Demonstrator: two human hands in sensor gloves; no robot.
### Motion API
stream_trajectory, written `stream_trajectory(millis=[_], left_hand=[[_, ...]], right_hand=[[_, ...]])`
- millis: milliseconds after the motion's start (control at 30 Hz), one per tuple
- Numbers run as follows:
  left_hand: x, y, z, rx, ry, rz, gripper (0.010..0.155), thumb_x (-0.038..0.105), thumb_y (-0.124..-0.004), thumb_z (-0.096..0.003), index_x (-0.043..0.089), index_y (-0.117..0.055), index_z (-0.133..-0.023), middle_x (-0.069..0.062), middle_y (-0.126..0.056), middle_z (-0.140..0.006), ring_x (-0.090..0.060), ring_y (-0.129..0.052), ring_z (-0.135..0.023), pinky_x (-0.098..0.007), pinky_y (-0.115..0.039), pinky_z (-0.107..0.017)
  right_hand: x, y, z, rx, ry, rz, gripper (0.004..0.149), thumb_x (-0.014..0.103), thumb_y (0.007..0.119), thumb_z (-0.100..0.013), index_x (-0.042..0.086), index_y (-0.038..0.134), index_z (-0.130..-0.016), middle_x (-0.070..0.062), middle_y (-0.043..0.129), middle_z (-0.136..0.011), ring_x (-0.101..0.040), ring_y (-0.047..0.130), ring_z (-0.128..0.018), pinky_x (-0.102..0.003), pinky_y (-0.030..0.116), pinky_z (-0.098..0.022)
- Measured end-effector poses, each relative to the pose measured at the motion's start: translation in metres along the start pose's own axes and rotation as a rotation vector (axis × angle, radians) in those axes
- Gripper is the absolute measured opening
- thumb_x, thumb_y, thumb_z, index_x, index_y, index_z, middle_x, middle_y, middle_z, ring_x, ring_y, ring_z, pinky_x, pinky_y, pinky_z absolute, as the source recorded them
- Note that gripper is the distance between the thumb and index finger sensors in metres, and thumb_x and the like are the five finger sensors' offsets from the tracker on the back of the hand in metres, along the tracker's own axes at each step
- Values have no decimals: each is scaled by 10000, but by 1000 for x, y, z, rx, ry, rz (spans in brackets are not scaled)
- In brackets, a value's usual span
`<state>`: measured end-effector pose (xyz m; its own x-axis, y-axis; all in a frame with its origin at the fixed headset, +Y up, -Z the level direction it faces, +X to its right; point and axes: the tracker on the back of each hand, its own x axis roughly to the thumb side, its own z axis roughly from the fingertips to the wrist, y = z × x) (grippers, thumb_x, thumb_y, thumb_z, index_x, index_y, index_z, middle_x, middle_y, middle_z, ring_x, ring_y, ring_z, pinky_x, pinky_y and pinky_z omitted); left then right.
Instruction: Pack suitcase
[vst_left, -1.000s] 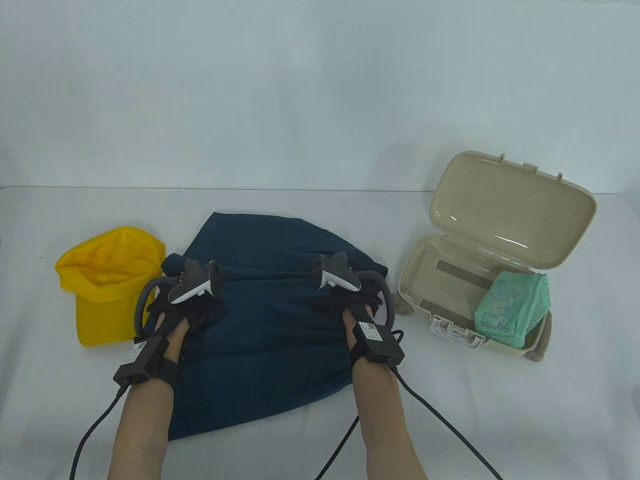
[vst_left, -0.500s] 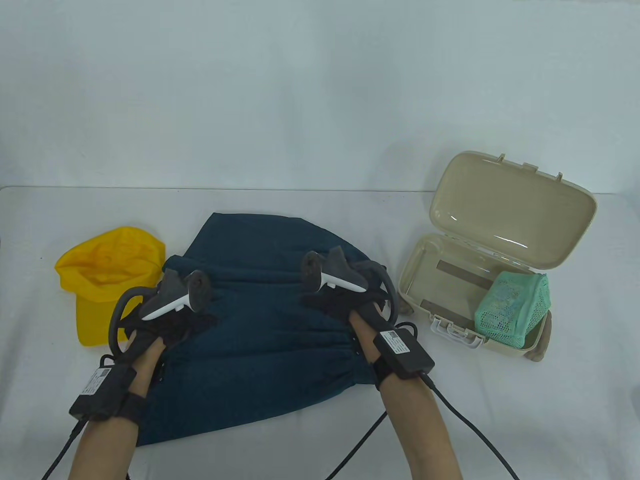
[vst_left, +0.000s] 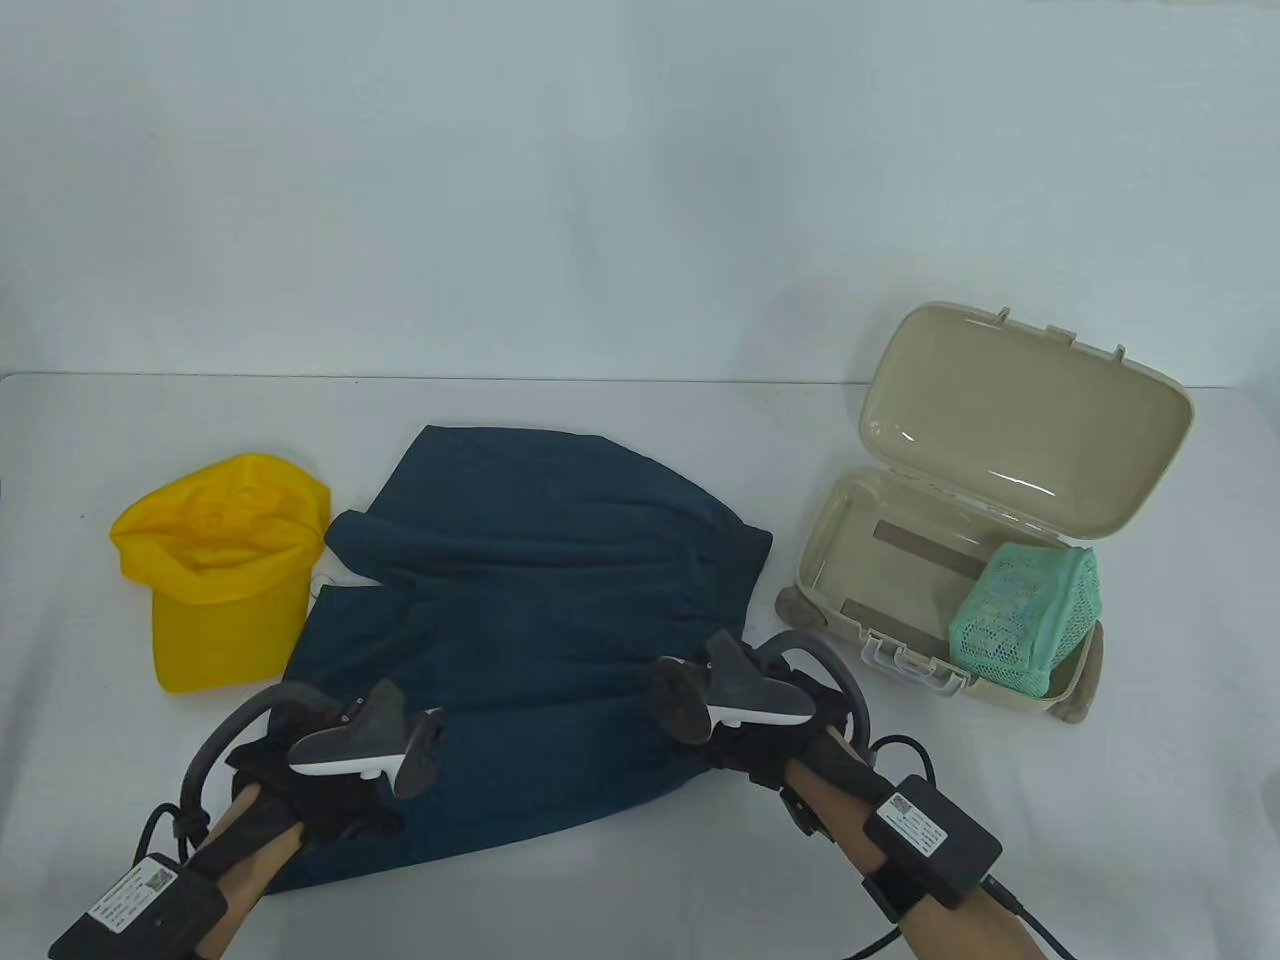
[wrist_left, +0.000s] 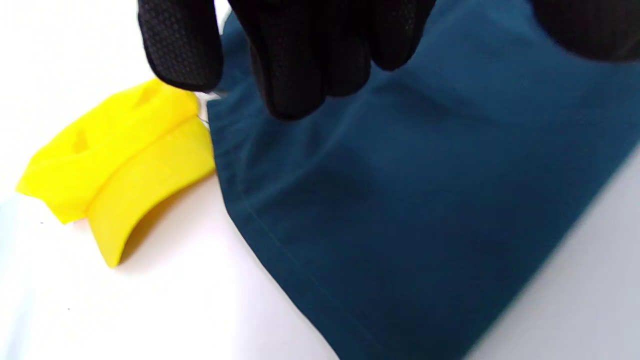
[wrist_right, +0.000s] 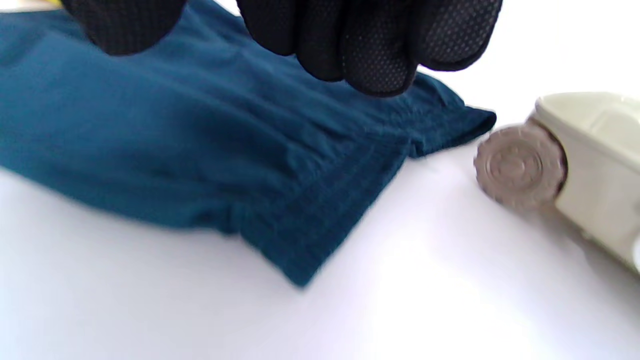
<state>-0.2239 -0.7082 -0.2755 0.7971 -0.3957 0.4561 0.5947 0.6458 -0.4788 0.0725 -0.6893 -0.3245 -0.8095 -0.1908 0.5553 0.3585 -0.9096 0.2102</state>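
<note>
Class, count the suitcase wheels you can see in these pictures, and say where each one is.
2. One wheel sits at the suitcase's near-left corner, facing the blue garment; the other wheel at its near-right corner, below the green mesh bag. Others may be hidden behind the case.

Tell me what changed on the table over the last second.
Both hands drew back toward the near edge: the left hand now sits over the dark blue garment's near left corner, the right hand over its near right corner. Both wrist views show the gloved fingers above the cloth, gripping nothing. The yellow cap, the open beige suitcase and the green mesh pouch inside stayed put.
</note>
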Motion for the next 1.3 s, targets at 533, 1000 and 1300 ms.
stream_trajectory(millis=[533, 1000, 1300], left_hand=[[23, -34, -28, -87, 86, -167, 755, 600, -697, -446, 177, -533, -1049, -79, -703, -1070, -286, -905, -928, -508, -765, -707], [-12, -13, -12, 17, 125, 38, 417, 368, -767, -488, 332, -745, -902, 107, -963, -748, -85, -1077, -524, -414, -857, -613], [-61, 30, 47, 303, 296, 166, 417, 373, -777, -480, 334, -765, -896, 107, -971, -720, -85, -1061, -472, -412, -846, -616]], right_hand=[[11, 67, -1, -54, 60, 239, 662, 584, 690, -457, 270, 538, -1020, -8, 709, -1019, -239, 846, -897, -452, 752, -675], [3, 36, 12, -66, 74, 135, 472, 481, 718, -469, 313, 739, -909, 70, 916, -868, -164, 993, -766, -408, 843, -591], [-25, -22, 38, -249, 136, -83, 467, 480, 704, -476, 303, 756, -905, 63, 922, -843, -169, 985, -743, -418, 835, -594]])
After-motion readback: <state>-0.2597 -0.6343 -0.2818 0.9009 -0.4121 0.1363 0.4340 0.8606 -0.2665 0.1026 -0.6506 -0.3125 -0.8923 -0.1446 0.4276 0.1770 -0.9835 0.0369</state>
